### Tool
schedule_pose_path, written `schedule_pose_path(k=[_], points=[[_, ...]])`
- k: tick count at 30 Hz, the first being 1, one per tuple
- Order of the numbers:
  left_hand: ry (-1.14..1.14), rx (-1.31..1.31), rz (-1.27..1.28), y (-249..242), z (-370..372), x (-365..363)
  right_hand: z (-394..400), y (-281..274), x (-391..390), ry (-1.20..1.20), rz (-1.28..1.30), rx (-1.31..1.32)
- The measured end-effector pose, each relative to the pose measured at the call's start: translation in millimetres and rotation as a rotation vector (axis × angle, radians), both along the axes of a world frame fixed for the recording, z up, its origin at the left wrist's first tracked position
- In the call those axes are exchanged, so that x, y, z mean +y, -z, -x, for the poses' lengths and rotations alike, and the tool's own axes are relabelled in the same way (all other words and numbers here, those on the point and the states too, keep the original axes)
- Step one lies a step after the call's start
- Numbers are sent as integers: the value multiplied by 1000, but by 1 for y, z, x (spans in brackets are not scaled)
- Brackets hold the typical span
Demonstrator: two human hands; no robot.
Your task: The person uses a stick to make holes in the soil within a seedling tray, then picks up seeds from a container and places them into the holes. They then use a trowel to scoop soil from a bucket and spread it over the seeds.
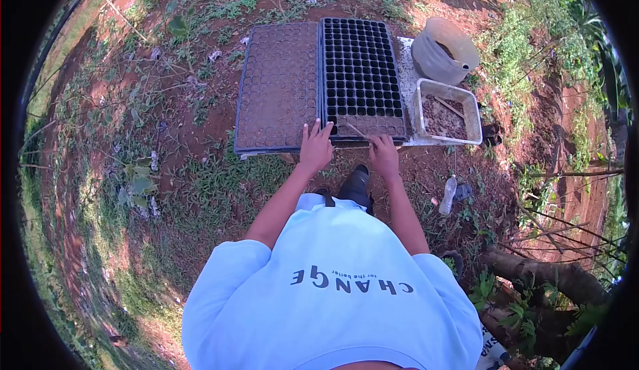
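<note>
My left hand (316,149) rests with its fingers spread at the near edges of the two seedling trays, where they meet. My right hand (384,157) pinches a thin stick (357,131), whose tip points left over the near rows of the black seedling tray (359,70). Brown soil fills those near rows, while the cells farther away look dark and unfilled. Left of it lies a second seedling tray (276,84), covered with soil across its cells.
At the right stand a white rectangular tub (480,124) holding soil and a stick, and a translucent bucket (436,64) behind it. A plastic bottle (448,195) hangs or stands below the tub. Branches (552,273) lie at lower right.
</note>
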State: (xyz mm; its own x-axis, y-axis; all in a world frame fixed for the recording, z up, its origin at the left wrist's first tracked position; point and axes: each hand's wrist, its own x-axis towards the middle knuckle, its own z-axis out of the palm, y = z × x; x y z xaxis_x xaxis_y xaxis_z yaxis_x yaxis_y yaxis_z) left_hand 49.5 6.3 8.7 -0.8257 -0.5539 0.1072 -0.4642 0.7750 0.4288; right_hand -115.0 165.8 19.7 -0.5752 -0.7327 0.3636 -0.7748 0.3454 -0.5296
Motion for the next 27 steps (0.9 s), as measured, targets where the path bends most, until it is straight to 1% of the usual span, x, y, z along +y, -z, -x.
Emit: schedule_pose_path(k=[3,5,6,8,9,11,12,14,18,20,21,23,24,26,27], points=[[0,11,-3,0,1,1,0,4,0,31,-29,-11],[-9,5,-7,-2,-1,1,-4,2,-2,239,-17,-80],[-1,-12,-5,-2,-1,1,-4,1,-1,237,-15,-82],[10,-28,-2,-3,-1,0,0,-1,2,-61,-32,34],[12,-25,1,-3,-1,0,-1,3,2,-59,-32,36],[11,-21,4,-1,1,0,-3,11,-1,276,-22,-118],[12,-30,8,-2,1,0,-3,10,-1,273,-22,-119],[16,-43,14,-3,-1,-1,-1,8,2,83,10,-60],[30,-60,2,-5,0,-1,-1,10,3,127,-41,-35],[27,-60,4,-5,-2,-1,-7,9,0,305,-14,-58],[27,-67,6,-5,-1,-1,-9,5,-1,305,-14,-62],[33,-74,8,-5,0,-1,-10,-3,-3,-98,30,-40],[34,-60,10,-4,-1,-1,-11,2,-4,-95,29,-40],[29,-46,11,-2,-1,-1,-14,11,-9,155,-61,-105],[31,-55,10,-3,-1,-1,-15,8,-10,149,-61,-106]])
